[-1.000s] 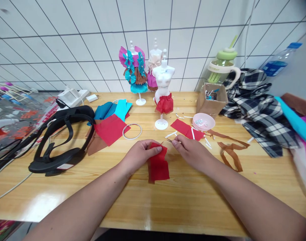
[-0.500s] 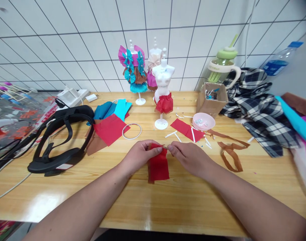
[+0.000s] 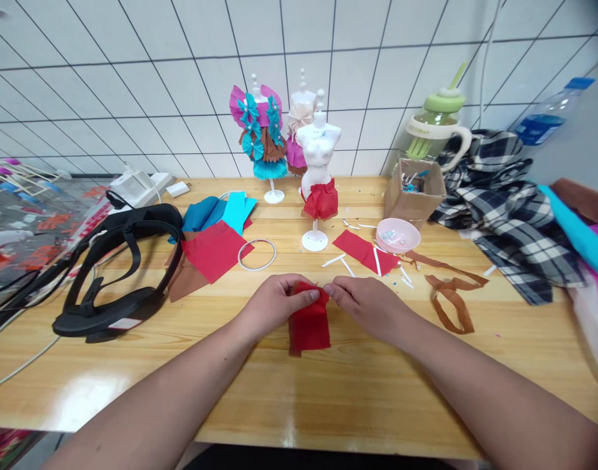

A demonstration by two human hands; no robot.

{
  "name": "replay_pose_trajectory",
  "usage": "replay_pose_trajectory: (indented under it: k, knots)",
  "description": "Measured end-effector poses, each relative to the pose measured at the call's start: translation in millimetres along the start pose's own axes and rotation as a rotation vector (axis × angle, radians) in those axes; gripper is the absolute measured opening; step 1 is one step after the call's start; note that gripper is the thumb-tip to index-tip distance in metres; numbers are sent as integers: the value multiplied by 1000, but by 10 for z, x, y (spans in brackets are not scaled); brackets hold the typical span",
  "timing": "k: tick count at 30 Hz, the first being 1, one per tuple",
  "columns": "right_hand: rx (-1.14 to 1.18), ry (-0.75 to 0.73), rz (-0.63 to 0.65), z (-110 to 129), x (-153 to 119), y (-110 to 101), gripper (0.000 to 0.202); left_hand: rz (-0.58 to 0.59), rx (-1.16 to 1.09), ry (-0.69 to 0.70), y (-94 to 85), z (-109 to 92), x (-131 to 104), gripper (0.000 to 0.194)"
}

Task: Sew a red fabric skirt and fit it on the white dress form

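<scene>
A red piece of crepe-like paper or cloth (image 3: 310, 329), with a brownish layer along its left edge, hangs over the table close in front of me. My left hand (image 3: 283, 300) is closed on its upper left part, the thumb pressed on top. At the upper right corner of the red piece, my right hand (image 3: 355, 297) is closed in a pinch. Whatever its fingertips hold is too small and hidden to name. Beyond the hands stands a white mannequin (image 3: 320, 145) wearing a red skirt (image 3: 321, 200).
A red strip (image 3: 360, 251) and white slips lie beside a pink dish (image 3: 398, 236). Left are a silver ring (image 3: 256, 255), coloured sheets (image 3: 213, 251) and a black headset (image 3: 117, 274). A dressed mannequin (image 3: 263, 134), cardboard box (image 3: 415, 196) and brown strips (image 3: 450, 300) lie around.
My right hand has moved slightly left, against the corner of the red piece. The thin object that showed between its fingertips and the red piece is now hidden.
</scene>
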State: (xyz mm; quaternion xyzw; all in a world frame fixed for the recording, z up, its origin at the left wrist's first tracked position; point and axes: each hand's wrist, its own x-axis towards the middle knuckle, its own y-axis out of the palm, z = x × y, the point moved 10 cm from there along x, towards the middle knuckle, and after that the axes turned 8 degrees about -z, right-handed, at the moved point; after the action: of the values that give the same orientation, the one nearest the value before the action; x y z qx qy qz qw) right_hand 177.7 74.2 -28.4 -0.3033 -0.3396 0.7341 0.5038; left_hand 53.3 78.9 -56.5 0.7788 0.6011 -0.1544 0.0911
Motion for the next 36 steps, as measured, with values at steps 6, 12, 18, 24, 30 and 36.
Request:
replay_pose_trajectory:
  k: [6, 12, 18, 24, 30, 36]
  knots:
    - [49, 14, -73, -51, 32, -71, 44, -20, -69, -37, 8, 19, -23, 23]
    - [519, 85, -86, -133, 75, -62, 46, -168, -618, -104, -117, -36, 2, 13]
    - [862, 193, 119, -91, 47, 197, 41, -242, -852, -81, -197, -171, -7, 23]
    - [895, 189, -41, -153, 84, -12, 26, -295, -749, 103, -410, -245, 1, 21]
    - [655, 36, 57, -12, 42, -21, 15, -323, -350, 266, -561, -357, 0, 35]
    - [358, -175, 168, 212, -89, 42, 10, -69, 519, 541, -162, -671, -185, 59]
